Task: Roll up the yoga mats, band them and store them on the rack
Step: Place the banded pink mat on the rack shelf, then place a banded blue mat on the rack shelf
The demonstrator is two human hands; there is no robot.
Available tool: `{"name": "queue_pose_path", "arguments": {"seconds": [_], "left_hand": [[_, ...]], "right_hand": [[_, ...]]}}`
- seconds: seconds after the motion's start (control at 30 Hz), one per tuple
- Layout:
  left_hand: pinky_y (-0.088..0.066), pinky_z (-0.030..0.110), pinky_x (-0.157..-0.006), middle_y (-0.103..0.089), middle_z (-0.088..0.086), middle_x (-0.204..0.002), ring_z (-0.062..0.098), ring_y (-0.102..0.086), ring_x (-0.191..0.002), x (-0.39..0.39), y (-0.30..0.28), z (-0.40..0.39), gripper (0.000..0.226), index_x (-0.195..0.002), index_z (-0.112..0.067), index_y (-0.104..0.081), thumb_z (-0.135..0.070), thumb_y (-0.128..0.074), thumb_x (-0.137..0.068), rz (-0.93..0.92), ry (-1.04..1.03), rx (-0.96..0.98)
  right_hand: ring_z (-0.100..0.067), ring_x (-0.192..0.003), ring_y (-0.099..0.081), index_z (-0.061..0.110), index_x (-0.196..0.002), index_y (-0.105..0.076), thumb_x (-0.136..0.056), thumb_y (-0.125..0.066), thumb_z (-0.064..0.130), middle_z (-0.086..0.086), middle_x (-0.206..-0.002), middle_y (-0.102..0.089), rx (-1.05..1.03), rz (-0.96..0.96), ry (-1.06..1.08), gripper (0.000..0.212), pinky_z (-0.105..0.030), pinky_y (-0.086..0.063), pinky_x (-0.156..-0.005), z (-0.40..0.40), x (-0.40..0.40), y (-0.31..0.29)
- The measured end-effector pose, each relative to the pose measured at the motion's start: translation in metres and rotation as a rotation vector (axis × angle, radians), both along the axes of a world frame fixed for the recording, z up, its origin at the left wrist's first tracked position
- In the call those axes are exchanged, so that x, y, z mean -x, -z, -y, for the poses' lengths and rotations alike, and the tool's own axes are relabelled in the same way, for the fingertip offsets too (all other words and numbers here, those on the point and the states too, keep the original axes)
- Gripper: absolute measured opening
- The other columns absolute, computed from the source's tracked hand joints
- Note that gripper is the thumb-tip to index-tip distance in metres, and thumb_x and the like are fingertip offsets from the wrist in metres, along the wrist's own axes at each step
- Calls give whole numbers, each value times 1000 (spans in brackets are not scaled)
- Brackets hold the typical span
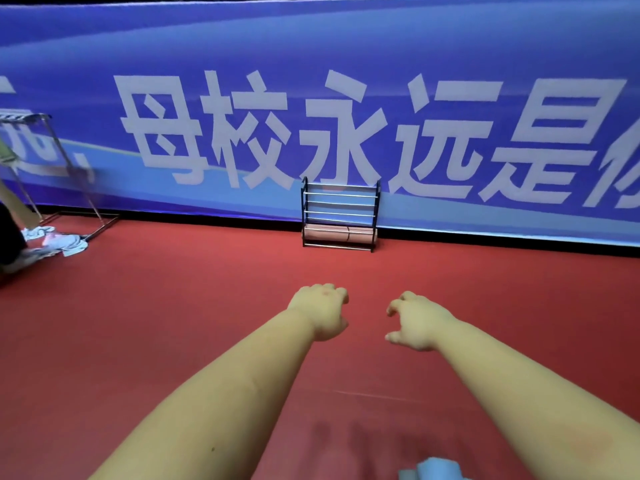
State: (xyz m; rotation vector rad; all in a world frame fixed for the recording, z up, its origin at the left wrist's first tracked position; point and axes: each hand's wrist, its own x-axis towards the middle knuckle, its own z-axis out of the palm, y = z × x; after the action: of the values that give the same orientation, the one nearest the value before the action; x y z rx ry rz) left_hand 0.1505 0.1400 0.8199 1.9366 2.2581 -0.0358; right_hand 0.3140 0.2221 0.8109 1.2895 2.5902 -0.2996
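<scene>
A black rack (pixel 340 214) with several metal rails stands against the blue banner wall. A pink rolled mat (pixel 337 234) lies on its lowest shelf. Both my arms reach forward over the red floor, well short of the rack. My left hand (pixel 322 310) has its fingers curled under and holds nothing. My right hand (pixel 415 320) has loosely curled fingers, thumb apart, and is also empty. A light blue object (pixel 431 471), perhaps a mat, shows at the bottom edge; most of it is out of view.
A tall metal clothes stand (pixel 52 174) stands at the left by the wall, with pale cloths (pixel 59 242) heaped at its foot. A person's dark clothing (pixel 8 237) shows at the far left edge. Red floor (pixel 173 306) stretches between me and the rack.
</scene>
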Motion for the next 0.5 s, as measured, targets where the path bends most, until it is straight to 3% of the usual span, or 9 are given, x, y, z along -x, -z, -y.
{"name": "queue_pose_path", "arguments": {"seconds": [0.27,0.5], "left_hand": [[-37,34,-102,-45,5,-138,25,-45,-125,77,23,48,47,-133,-23,-45,-42,-53,-91,103,36,-12],[-36,35,-101,-44,6,-138,26,-44,-126,83,49,53,47,-134,-22,-43,-41,-52,-92,65,72,-28]], "right_hand": [[-25,-123,-44,22,-133,-47,-87,-60,46,-5,-136,-38,-14,25,138,54,-35,-40,-101,63,53,19],[-25,-124,-43,21,-134,-47,-88,-59,45,-5,-136,-38,-13,36,152,53,-35,-40,-101,75,58,43]]}}
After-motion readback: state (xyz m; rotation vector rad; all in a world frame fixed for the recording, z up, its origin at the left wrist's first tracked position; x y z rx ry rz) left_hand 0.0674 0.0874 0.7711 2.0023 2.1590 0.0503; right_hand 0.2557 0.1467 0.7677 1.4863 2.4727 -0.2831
